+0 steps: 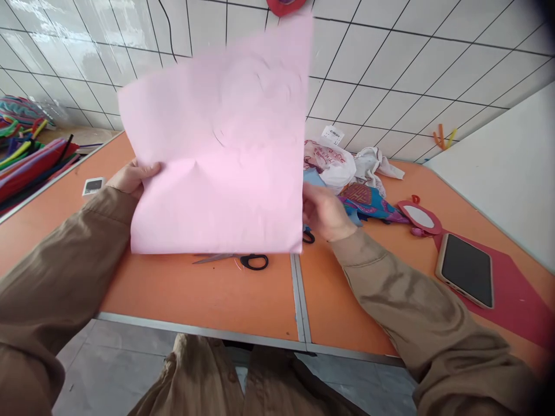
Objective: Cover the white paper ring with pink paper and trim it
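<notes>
I hold a large pink paper sheet (221, 144) upright over the orange table (208, 294); faint pencil curves show on it. My left hand (132, 176) grips its left edge, fingers curled round it. My right hand (323, 211) pinches its right edge near the bottom corner. Black-handled scissors (243, 260) lie flat on the table just under the sheet's lower edge, partly hidden by it.
A phone (466, 268) lies on a dark red sheet (515, 294) at the right. A small red-framed mirror (420, 216), plastic bags and coloured cloth (347, 173) sit behind my right hand. Coloured pipe cleaners (26, 162) are piled far left. A tiled wall rises behind.
</notes>
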`<state>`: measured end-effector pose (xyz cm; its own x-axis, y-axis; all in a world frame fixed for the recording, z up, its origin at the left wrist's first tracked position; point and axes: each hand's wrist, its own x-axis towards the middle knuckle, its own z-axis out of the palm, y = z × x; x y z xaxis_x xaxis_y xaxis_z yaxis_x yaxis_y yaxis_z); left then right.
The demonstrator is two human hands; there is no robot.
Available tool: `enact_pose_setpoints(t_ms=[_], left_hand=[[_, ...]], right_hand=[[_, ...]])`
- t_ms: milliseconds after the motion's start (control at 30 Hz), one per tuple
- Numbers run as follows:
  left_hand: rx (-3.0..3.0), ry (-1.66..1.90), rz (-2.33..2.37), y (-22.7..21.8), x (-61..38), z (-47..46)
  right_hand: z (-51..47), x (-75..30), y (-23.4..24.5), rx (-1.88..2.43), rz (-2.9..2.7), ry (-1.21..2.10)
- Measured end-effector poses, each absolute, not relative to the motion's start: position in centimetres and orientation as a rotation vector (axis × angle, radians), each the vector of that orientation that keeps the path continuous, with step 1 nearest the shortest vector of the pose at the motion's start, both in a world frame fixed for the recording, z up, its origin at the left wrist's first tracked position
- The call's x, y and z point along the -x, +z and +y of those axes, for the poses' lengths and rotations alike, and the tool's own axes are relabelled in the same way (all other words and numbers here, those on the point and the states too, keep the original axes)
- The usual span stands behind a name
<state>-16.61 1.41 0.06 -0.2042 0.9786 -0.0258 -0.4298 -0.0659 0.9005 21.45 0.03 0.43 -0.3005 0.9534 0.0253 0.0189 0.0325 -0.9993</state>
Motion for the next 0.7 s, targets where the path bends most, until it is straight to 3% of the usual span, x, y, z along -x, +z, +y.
enact_pose_setpoints(t_ms=[167, 367, 567, 700], left_hand=[[-0.815, 1.711, 0.803, 0.7, 17.1, 1.8], [-0.833, 1.752, 0.814, 1.0, 16.9, 1.9], [-0.765, 1.821, 0.858, 1.8, 16.5, 1.7], [-0.689, 1.831, 0.891, 1.9, 16.5, 1.7]], right_hand=[[-3.6, -19.6, -1.1, 1.012, -2.131, 1.098], [-6.5, -18.0, -1.6, 0.709, -2.766, 0.322], [-6.6, -18.1, -1.7, 0.689, -2.799, 0.166], [-6.5, -18.4, -1.9, 0.612, -2.685, 0.267]])
